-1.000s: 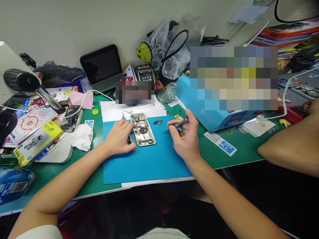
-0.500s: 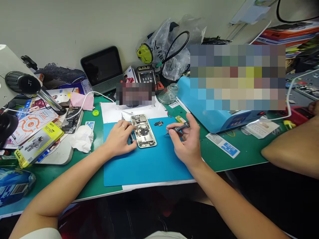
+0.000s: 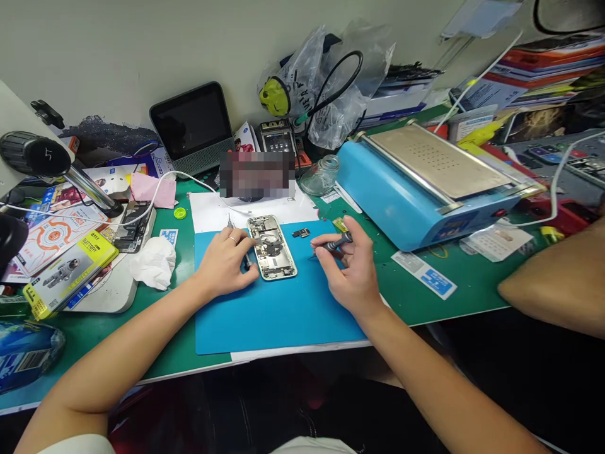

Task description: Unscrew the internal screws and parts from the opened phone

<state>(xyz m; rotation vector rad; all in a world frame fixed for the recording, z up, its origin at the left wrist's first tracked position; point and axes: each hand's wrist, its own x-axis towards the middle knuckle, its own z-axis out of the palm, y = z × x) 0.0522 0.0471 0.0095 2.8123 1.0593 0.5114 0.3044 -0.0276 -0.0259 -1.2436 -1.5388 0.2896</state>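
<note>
An opened smartphone (image 3: 273,249), its inner parts exposed, lies on the blue mat (image 3: 265,321). My left hand (image 3: 227,261) rests on the mat at the phone's left, fingers apart, fingertips at its edge. Under that hand lies a slim tool (image 3: 248,260), mostly hidden; its metal tip sticks out beyond the knuckles. My right hand (image 3: 350,268) is closed round a dark precision screwdriver (image 3: 336,242), whose thin tip points left and down over the mat. Between the phone and this hand sits a small dark phone part (image 3: 301,232).
A blue machine with a metal plate (image 3: 439,157) stands at the right, near another person's arm (image 3: 558,284). Behind the mat are a glass jar (image 3: 321,176) and a screen device (image 3: 191,126). Boxes (image 3: 70,271), a crumpled tissue (image 3: 154,263) and a microscope stand (image 3: 94,189) crowd the left.
My right hand has shifted very slightly left with the screwdriver. The view has moved a little; the phone and my left hand stay in place.
</note>
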